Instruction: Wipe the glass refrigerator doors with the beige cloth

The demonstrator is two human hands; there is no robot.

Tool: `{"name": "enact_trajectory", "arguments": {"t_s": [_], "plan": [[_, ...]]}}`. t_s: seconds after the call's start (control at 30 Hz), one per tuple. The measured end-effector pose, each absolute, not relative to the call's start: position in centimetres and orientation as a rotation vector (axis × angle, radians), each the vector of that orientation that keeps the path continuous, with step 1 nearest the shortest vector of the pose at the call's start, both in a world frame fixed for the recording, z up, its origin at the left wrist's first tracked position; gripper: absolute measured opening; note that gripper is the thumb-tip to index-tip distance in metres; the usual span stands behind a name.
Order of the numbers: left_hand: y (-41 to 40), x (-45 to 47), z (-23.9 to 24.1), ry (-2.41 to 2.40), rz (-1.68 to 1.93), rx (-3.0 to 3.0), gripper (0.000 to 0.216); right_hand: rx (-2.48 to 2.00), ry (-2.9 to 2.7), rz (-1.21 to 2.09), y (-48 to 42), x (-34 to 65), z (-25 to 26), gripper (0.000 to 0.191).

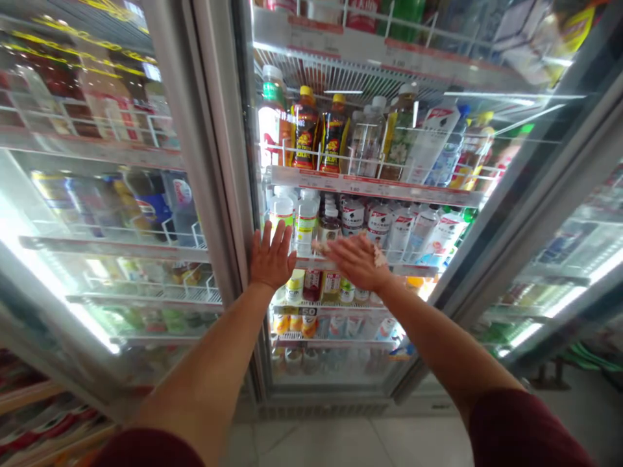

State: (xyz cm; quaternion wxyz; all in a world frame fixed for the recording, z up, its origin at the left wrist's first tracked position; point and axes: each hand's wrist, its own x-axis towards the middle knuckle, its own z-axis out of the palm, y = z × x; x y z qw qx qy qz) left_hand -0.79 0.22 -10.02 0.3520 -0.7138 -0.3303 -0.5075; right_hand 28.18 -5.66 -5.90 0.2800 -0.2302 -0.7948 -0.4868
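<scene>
My left hand [271, 257] lies flat with fingers spread at the left edge of the middle glass door, by the metal frame. My right hand [357, 261] is stretched over the same glass and slightly smeared by motion. Under its palm and fingers is a crumpled pale pink cloth [379, 255], showing at both sides of the hand and mostly hidden. Behind the glass, at hand height, stand clear bottles with white caps [306, 217] and several white-labelled bottles [379, 220].
Metal door frames [214, 130] run upright left and right of the glass. Shelves above hold dark bottles with yellow caps [305, 126]. Left is another cooler section with drinks [150, 198]. Below lies a tiled floor [316, 444]; a wooden rack [36, 395] stands at lower left.
</scene>
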Motion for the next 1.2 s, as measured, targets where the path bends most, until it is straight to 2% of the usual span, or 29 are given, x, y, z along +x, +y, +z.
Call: {"name": "enact_trajectory", "arguments": {"t_s": [0.1,0.17,0.23,0.3,0.4,0.53,0.6,0.67,0.77,0.83,0.97,1.03,1.1,1.2], "plan": [[0.4,-1.0,-10.3,-0.9,-1.311,-1.916,0.069,-1.017,-1.641,-1.254,-5.6,30.6,-2.1,0.063],[0.5,-1.0,-10.4,-0.909,-1.317,-1.949,0.069,-1.134,-1.472,-1.222,-5.8,31.1,-2.9,0.066],[0.5,-1.0,-10.4,-0.911,-1.321,-1.941,0.07,-1.057,-1.63,-1.263,-6.5,31.2,-6.0,0.063],[0.4,-0.9,-10.2,-0.89,-1.326,-1.904,0.071,-0.821,-2.046,-1.28,-7.0,31.5,-8.8,0.058],[0.1,-0.7,-9.9,-0.832,-1.343,-1.857,0.072,-0.739,-2.14,-1.274,-7.0,33.6,-8.8,0.053],[-0.1,-0.6,-9.8,-0.815,-1.336,-1.846,0.074,-1.16,-1.441,-1.178,-5.7,37.7,-3.3,0.063],[0.0,-0.7,-9.9,-0.841,-1.33,-1.859,0.073,-1.26,-1.223,-1.129,-5.4,38.7,-2.8,0.067],[0.1,-0.7,-10.0,-0.859,-1.335,-1.87,0.074,-1.262,-1.341,-1.138,-5.9,38.5,-4.7,0.065],[0.3,-0.8,-10.2,-0.86,-1.35,-1.899,0.074,-1.169,-1.956,-1.1,-7.2,37.9,-8.2,0.047],[0.4,-0.8,-10.3,-0.891,-1.353,-1.928,0.072,-1.141,-2.146,-1.066,-7.9,38.3,-8.2,0.041],[0.4,-0.9,-10.4,-0.955,-1.336,-1.948,0.067,-1.339,-1.478,-1.101,-7.3,40.6,-4.2,0.061],[0.4,-0.9,-10.5,-0.971,-1.331,-1.963,0.066,-1.384,-1.175,-1.071,-6.8,41.1,-3.9,0.068],[0.4,-0.9,-10.4,-0.989,-1.336,-1.981,0.065,-1.376,-1.16,-1.063,-6.7,41.0,-5.6,0.071],[0.4,-0.9,-10.4,-0.983,-1.341,-1.978,0.065,-1.34,-1.459,-1.107,-7.0,40.6,-8.1,0.069]]}}
